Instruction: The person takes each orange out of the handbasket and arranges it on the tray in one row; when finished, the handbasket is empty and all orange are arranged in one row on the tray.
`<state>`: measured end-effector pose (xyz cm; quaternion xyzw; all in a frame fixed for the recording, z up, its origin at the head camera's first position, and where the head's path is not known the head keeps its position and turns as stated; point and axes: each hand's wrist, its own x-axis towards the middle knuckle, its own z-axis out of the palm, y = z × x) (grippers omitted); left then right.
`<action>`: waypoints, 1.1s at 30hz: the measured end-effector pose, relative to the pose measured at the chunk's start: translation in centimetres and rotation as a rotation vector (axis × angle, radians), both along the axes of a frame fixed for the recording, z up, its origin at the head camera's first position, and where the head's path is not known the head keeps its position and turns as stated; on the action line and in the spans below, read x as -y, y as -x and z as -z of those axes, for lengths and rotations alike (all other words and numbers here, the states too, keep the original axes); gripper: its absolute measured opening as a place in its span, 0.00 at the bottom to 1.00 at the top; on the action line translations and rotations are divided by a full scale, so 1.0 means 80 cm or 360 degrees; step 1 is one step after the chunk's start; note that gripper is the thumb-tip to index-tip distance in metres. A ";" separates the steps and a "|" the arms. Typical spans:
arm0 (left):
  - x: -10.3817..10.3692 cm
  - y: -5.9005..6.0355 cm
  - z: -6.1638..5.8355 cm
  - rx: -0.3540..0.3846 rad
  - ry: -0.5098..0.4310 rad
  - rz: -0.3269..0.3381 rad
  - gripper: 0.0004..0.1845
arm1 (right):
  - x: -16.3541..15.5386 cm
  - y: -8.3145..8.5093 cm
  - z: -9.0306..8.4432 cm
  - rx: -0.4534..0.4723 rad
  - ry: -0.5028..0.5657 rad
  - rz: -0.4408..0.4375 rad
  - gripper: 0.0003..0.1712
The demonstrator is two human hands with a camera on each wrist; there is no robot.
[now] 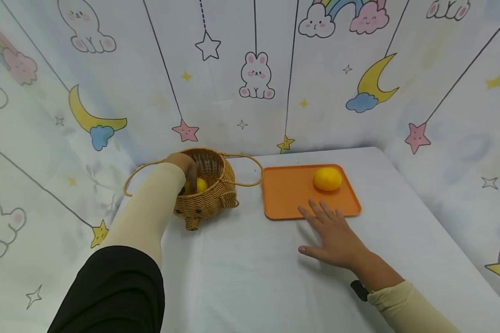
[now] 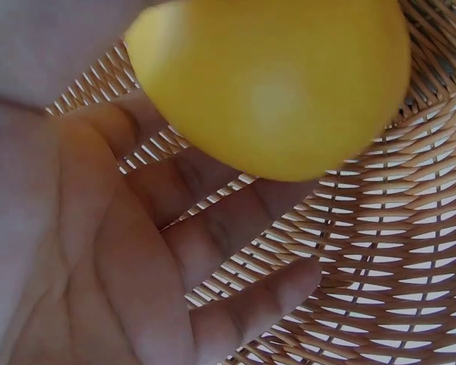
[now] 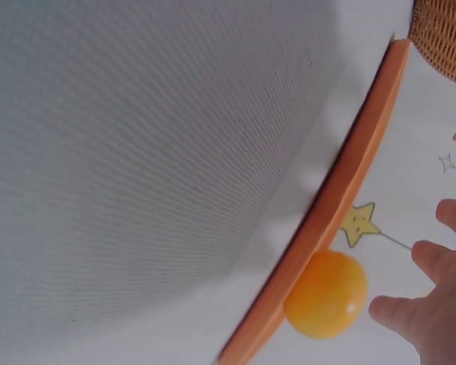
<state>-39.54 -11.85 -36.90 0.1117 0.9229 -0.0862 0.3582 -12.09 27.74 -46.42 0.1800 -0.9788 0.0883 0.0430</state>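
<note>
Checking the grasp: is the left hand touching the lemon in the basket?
Touching. The left wrist view shows the left hand with fingers against the lemon.

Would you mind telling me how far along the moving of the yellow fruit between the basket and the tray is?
One yellow fruit already lies on the orange tray. In hand: the left hand is inside the wicker basket, fingers around a second yellow fruit. The right hand rests flat at the tray's near edge. Whether more fruit remains in the basket is hidden.

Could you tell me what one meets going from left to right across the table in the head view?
Wicker basket with the left hand on a yellow fruit inside → orange tray → right hand → second yellow fruit.
</note>
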 end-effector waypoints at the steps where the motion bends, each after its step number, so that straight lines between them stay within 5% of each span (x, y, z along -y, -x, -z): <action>1: 0.000 0.001 0.000 0.0016 0.0010 -0.0020 0.32 | 0.000 0.000 0.000 -0.0002 -0.0002 -0.0001 0.57; 8: -0.001 -0.003 -0.006 0.0004 0.0086 -0.0033 0.20 | 0.001 -0.001 -0.003 0.0025 -0.0013 0.0021 0.57; 12: -0.001 -0.006 -0.008 -0.0015 0.0053 -0.0113 0.19 | 0.001 -0.001 -0.004 0.0014 0.0031 -0.0001 0.57; 24: -0.005 -0.006 -0.012 0.0040 0.0057 -0.0136 0.20 | 0.000 -0.003 -0.005 0.0011 0.0042 0.0001 0.57; 28: -0.011 -0.008 -0.022 0.0023 0.0055 -0.0022 0.25 | -0.001 -0.003 -0.005 -0.0003 0.0064 -0.0008 0.57; 33: -0.018 -0.010 -0.045 -0.0094 -0.0076 0.0078 0.46 | -0.005 -0.004 -0.002 -0.0034 0.0049 0.0000 0.57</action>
